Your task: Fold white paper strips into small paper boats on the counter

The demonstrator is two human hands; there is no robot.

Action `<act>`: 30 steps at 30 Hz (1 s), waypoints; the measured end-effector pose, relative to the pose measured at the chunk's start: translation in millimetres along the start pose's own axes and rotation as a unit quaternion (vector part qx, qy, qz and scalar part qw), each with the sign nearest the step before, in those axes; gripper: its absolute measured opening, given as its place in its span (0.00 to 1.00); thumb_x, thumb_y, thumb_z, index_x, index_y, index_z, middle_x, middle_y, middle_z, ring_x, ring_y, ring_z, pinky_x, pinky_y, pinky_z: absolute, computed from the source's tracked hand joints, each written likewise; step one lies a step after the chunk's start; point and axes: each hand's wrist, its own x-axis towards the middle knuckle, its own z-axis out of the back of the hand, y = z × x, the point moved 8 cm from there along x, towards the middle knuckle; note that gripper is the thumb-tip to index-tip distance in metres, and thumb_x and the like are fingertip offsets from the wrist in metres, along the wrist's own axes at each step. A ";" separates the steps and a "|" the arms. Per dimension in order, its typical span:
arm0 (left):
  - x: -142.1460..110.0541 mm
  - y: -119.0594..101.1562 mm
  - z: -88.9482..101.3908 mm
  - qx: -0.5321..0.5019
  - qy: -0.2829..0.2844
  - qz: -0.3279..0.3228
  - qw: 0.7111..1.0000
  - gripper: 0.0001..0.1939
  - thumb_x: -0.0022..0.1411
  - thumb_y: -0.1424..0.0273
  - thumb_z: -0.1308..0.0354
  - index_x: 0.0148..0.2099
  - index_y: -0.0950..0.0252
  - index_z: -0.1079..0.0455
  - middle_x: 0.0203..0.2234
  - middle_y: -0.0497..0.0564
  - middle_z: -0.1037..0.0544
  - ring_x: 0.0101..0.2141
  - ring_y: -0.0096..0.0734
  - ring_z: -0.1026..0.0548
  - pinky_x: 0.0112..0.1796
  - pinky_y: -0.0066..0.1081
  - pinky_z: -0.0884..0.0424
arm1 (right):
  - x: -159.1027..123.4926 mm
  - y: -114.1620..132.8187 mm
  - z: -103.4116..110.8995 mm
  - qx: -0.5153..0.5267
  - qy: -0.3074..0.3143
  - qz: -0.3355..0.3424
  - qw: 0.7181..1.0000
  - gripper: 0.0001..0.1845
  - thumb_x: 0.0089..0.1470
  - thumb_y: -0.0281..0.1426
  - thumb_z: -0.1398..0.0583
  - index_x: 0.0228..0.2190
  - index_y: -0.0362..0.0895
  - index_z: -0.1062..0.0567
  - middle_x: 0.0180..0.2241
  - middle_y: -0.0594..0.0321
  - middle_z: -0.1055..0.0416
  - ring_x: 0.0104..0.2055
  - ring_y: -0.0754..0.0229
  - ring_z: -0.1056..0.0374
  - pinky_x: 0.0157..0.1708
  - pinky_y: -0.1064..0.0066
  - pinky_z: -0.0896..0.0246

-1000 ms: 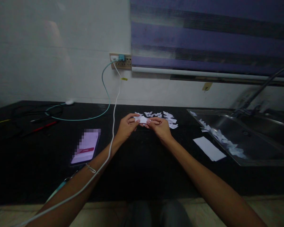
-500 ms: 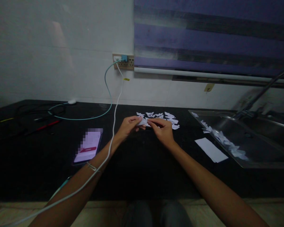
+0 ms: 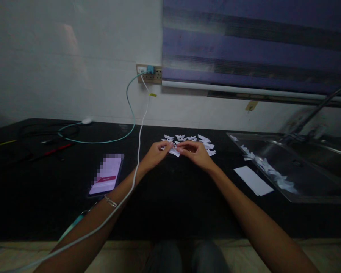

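Between my two hands is a small folded piece of white paper (image 3: 174, 152), pinched by the fingertips of both. My left hand (image 3: 157, 154) grips its left side, thumb on top. From the other side, my right hand (image 3: 195, 152) closes thumb and forefinger on it. Just behind my hands, several small folded paper boats (image 3: 204, 138) stand in rows on the black countertop (image 3: 176, 201); my fingers hide some of them. To the right lies a stack of white paper sheets (image 3: 253, 180).
A steel sink (image 3: 315, 178) with a faucet is at the right, with many folded paper pieces (image 3: 272, 170) along its rim. A phone (image 3: 108, 176) lies left. A white cable (image 3: 138, 151) crosses over my left forearm. A red pen (image 3: 57, 149) and a teal cable (image 3: 102, 142) lie farther left.
The folded paper has turned and tilted lower between my fingers, its edge now pointing down toward me. Both hands stay in nearly the same place and keep hold of it.
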 end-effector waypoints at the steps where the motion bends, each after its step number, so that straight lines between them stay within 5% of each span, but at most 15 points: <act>1: 0.1 -0.7 0.5 0.006 -0.004 -0.005 1.000 0.24 0.62 0.50 0.45 0.35 0.67 0.23 0.28 0.51 0.22 0.30 0.31 0.27 0.32 0.28 0.33 | 0.7 -3.7 -0.6 0.006 0.012 -0.014 1.000 0.12 0.45 0.34 0.31 0.35 0.47 0.19 0.37 0.60 0.21 0.39 0.56 0.25 0.44 0.61 0.30; 6: -0.3 0.7 0.6 0.019 -0.001 -0.006 1.000 0.22 0.64 0.53 0.47 0.34 0.67 0.23 0.29 0.51 0.21 0.32 0.32 0.26 0.36 0.29 0.32 | -1.3 -18.5 -4.3 0.032 0.043 -0.087 0.995 0.11 0.43 0.32 0.31 0.33 0.46 0.19 0.29 0.61 0.21 0.31 0.58 0.26 0.37 0.62 0.29; 13: -3.3 -2.5 -3.7 0.046 0.009 -0.016 0.999 0.19 0.64 0.56 0.45 0.34 0.67 0.23 0.29 0.50 0.21 0.31 0.30 0.26 0.34 0.27 0.33 | -4.2 -22.9 -9.7 0.033 0.077 -0.100 0.992 0.09 0.45 0.33 0.33 0.32 0.44 0.21 0.27 0.62 0.22 0.29 0.60 0.26 0.34 0.65 0.30; 19: -2.1 9.6 -8.2 -0.053 0.050 0.046 0.996 0.22 0.62 0.52 0.45 0.31 0.67 0.26 0.23 0.50 0.25 0.24 0.27 0.30 0.25 0.25 0.37 | -0.9 -12.7 -1.9 -0.100 0.010 -0.021 0.995 0.06 0.46 0.29 0.36 0.31 0.43 0.26 0.23 0.65 0.25 0.25 0.64 0.31 0.27 0.72 0.38; 24: -5.8 11.7 -10.6 -0.269 0.088 0.100 0.954 0.24 0.60 0.50 0.46 0.41 0.68 0.26 0.29 0.57 0.23 0.27 0.30 0.26 0.20 0.24 0.38 | -0.5 -12.2 7.4 -0.037 -0.047 -0.020 0.998 0.13 0.45 0.31 0.34 0.31 0.46 0.33 0.23 0.66 0.25 0.23 0.63 0.30 0.22 0.75 0.42; 30: -9.4 11.7 -12.0 -0.162 0.075 0.109 0.978 0.14 0.52 0.63 0.33 0.36 0.68 0.24 0.23 0.51 0.24 0.21 0.23 0.30 0.19 0.21 0.40 | -0.5 -12.1 3.4 0.037 -0.050 -0.025 0.998 0.16 0.44 0.34 0.32 0.30 0.47 0.35 0.21 0.67 0.25 0.25 0.61 0.27 0.26 0.71 0.36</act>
